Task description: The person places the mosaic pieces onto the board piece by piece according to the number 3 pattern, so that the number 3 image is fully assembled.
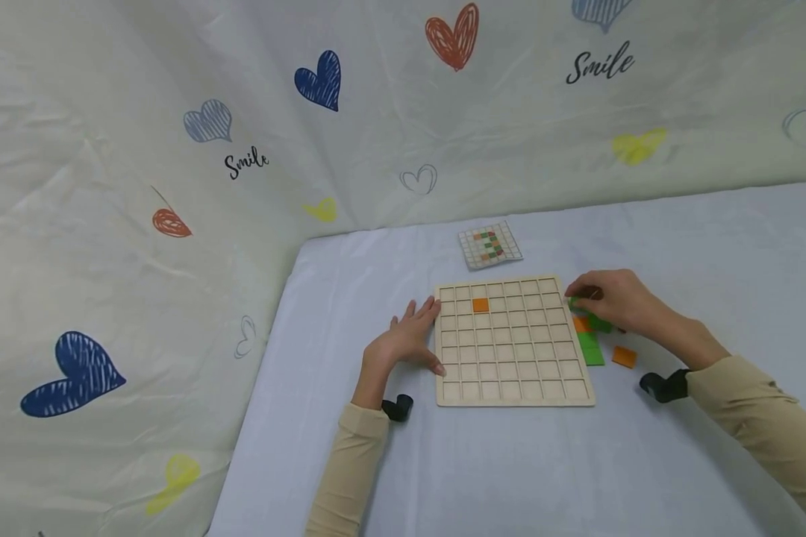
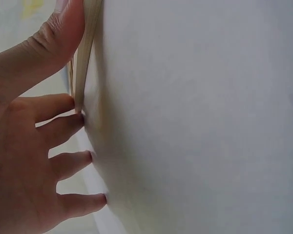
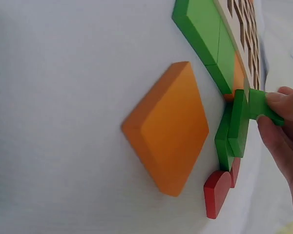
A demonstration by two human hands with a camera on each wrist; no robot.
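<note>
A wooden grid board (image 1: 519, 371) lies on the white table, with one orange square tile (image 1: 480, 305) in a cell of its top row area. My left hand (image 1: 401, 339) rests against the board's left side, fingers spread and fairly straight, thumb at the lower edge. At the board's upper right, my right hand (image 1: 621, 300) pinches a green tile (image 3: 257, 102) between thumb and finger. Just below it are loose green tiles (image 3: 238, 127), partly stacked. A row of green tiles (image 1: 590, 350) and an orange tile (image 1: 582, 324) runs along the board's right edge.
Another orange tile (image 3: 173, 129) lies apart to the right of that row. Red pieces with a rounded edge (image 3: 217, 194) sit near the green stack. Behind the board lies a pattern card (image 1: 471, 252) with a coloured grid. A heart-printed cloth (image 1: 369, 134) hangs behind the table.
</note>
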